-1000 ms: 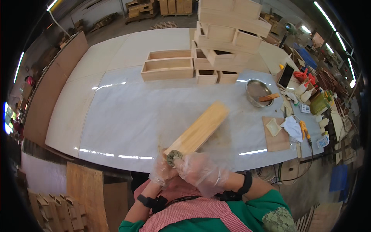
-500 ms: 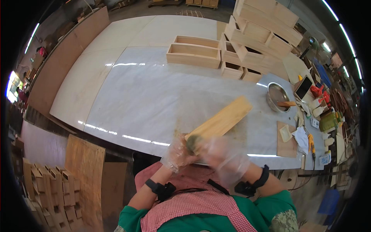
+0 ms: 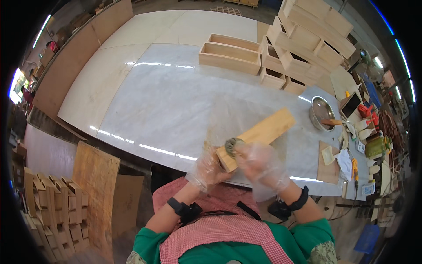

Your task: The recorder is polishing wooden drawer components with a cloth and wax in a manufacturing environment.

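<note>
Head | left hand (image 3: 209, 170) grips wood (image 3: 270, 126) edge | right hand (image 3: 258, 162) seemingly pinches wad (image 3: 230, 148) | room leftward

Tube lights (image 3: 402, 57) both sides; bright window (image 3: 16, 88) left.

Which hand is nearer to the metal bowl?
Right. The right hand, holding a green pad, is lower left of the metal bowl; the left hand, at the near end of the wooden piece, is farther left.

the blurry right hand (image 3: 258, 162) hides part of the long wood piece (image 3: 269, 127). the box stack (image 3: 303, 42) is cut off above.
</note>
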A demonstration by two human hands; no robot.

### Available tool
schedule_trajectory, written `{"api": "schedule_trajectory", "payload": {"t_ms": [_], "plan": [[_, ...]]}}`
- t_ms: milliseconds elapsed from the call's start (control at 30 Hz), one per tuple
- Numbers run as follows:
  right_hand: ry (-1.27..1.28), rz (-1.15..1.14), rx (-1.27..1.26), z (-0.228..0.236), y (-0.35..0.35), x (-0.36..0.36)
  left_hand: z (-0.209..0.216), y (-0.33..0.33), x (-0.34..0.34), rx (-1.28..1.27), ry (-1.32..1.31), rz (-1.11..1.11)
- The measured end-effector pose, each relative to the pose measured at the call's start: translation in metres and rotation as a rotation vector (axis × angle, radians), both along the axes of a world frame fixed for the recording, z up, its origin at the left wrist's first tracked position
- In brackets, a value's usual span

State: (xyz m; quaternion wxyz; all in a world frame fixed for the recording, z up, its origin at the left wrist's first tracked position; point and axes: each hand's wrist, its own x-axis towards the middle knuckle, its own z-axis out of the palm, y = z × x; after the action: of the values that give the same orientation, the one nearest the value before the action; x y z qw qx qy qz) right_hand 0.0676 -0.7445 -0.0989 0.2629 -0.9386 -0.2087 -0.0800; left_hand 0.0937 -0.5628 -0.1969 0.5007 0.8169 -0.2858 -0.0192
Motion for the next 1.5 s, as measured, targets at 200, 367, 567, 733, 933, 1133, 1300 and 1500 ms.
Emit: {"api": "schedule_trajectory", "payload": {"t_ms": [200, 367, 567, 733, 933, 1133, 1300, 1500], "plan": [[0.164, 0.059, -0.236, 0.006, 0.029, -0.012, -0.030, 0.001, 0.003, -0.102, 0.168, 0.001], [-0.248, -0.159, -0.211, -0.046, -0.078, -0.003, 0.005, -0.001, 0.001, -0.033, 0.339, -0.099], [-0.040, -0.550, -0.347, -0.049, -0.082, 0.005, -0.005, -0.003, -0.003, -0.201, 0.445, -0.048], [-0.021, -0.253, -0.105, -0.035, -0.062, -0.001, -0.002, -0.001, -0.003, -0.142, 0.359, -0.086], [-0.025, -0.742, -0.178, -0.086, -0.202, 0.046, 0.007, -0.010, -0.003, -0.284, 0.396, -0.085], [-0.352, -0.524, -0.478, -0.022, -0.173, 0.019, 0.073, 0.013, -0.002, 0.361, -0.133, 0.099], [-0.358, -0.440, 0.362, 0.051, -0.109, -0.005, 0.165, 0.007, 0.005, 0.053, 0.219, 0.027], [-0.514, -0.093, 0.000, 0.135, -0.050, -0.026, 0.207, -0.013, 0.010, 0.083, -0.224, -0.079]]}}
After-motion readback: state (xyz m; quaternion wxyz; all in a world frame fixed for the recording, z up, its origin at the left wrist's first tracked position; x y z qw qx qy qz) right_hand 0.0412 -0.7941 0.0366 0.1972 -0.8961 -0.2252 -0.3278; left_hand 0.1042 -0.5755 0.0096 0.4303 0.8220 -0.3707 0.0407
